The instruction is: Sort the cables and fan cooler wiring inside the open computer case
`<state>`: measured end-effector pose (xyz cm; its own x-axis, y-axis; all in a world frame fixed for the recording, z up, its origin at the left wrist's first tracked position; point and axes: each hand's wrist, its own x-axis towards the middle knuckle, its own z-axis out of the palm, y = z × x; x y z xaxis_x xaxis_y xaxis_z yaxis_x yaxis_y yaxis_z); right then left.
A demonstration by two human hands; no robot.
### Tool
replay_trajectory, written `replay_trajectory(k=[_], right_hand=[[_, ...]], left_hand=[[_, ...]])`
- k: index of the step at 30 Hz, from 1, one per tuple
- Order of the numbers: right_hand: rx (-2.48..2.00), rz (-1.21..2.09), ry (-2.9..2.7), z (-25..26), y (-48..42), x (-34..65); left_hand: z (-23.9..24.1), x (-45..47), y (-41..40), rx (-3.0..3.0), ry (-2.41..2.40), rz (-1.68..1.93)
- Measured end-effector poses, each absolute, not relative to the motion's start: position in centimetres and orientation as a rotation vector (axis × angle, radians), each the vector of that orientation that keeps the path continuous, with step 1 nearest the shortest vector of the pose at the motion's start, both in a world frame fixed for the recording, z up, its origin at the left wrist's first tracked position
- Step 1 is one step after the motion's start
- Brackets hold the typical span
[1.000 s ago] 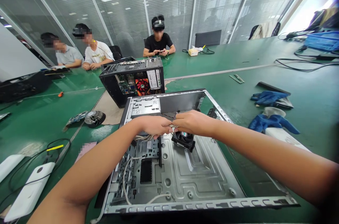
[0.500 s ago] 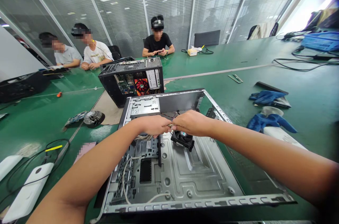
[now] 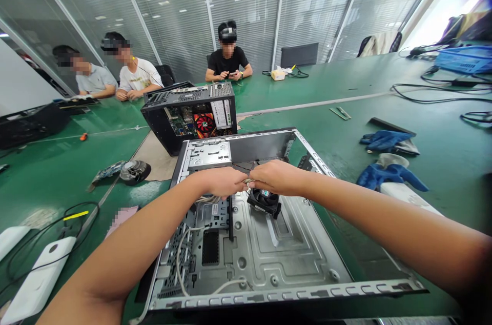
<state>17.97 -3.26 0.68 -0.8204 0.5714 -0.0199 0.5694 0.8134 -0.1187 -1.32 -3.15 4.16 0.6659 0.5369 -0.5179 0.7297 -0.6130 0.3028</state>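
Note:
An open computer case (image 3: 307,248) lies on its side in front of me, its bare metal floor showing. Over its upper middle, my left hand (image 3: 225,181) and my right hand (image 3: 271,176) meet, both closed on a light-coloured twisted cable (image 3: 249,181). Just below my right hand sits a black cooling fan (image 3: 264,203) inside the case. A pale loose cable (image 3: 180,258) curves along the case's left side, and more wires bunch under my left hand. My fingertips are partly hidden behind the hands.
Behind the case stands another black computer tower (image 3: 157,127) with a red fan. Blue gloves (image 3: 384,176) lie on the green table to the right. A round metal heatsink (image 3: 134,172) and white power strips (image 3: 48,273) are at the left. Three people sit across the table.
Both hands keep their hold on the cable in nearly the same place. The view has shifted very slightly; nothing else visibly differs.

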Motion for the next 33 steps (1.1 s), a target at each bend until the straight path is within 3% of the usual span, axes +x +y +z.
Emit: replay_trajectory(k=[19,33], right_hand=[[-0.98,0.367,-2.978,1.04,-3.44,17.86],[-0.865,0.962,-2.754,0.4,-2.49,17.94]], left_hand=[[4.18,-0.89,-3.47,2.616,0.999,-0.619],[3.99,-1.13,-3.62,2.644,0.999,-0.58]])
